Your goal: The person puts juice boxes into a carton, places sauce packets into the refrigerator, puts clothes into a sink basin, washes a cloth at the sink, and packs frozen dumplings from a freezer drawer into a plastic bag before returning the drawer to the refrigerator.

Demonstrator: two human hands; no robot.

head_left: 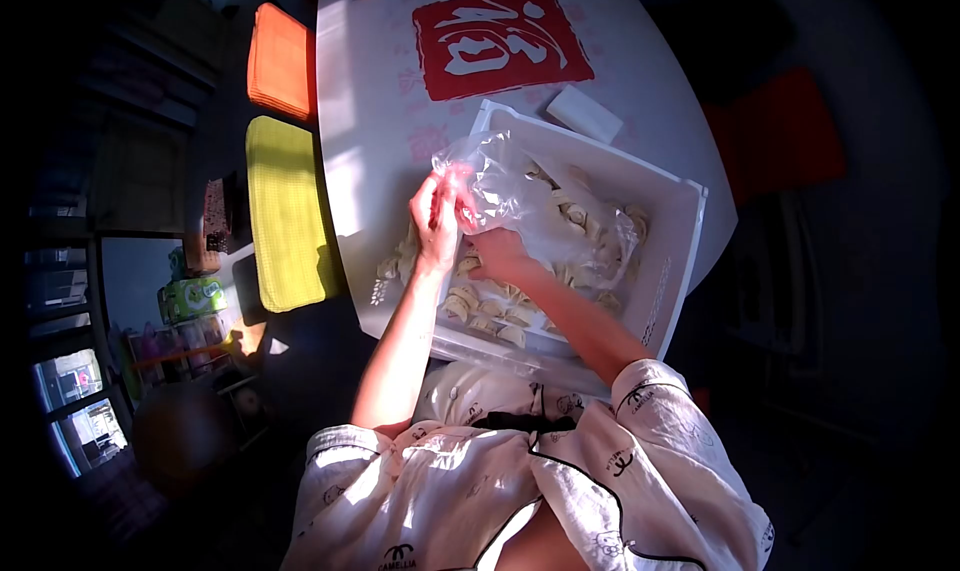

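A clear plastic bag (492,179) is bunched up in my left hand (437,221), whose fingers are closed around its gathered edge. Just below the bag, my right hand (499,253) reaches down into a white plastic drawer (683,233). Its fingers are bent in against a pale dumpling (468,262); part of the grip is hidden. Several more dumplings (485,316) lie loose in the drawer, nearest my right wrist. On the drawer's right side, further dumplings (578,214) show beneath a second sheet of clear plastic (612,256).
The drawer rests on the near part of a pale table with a red printed square (503,43). A white box-like block (584,114) sits behind the drawer. Yellow (288,213) and orange (282,61) chairs stand left, a red chair (775,136) right.
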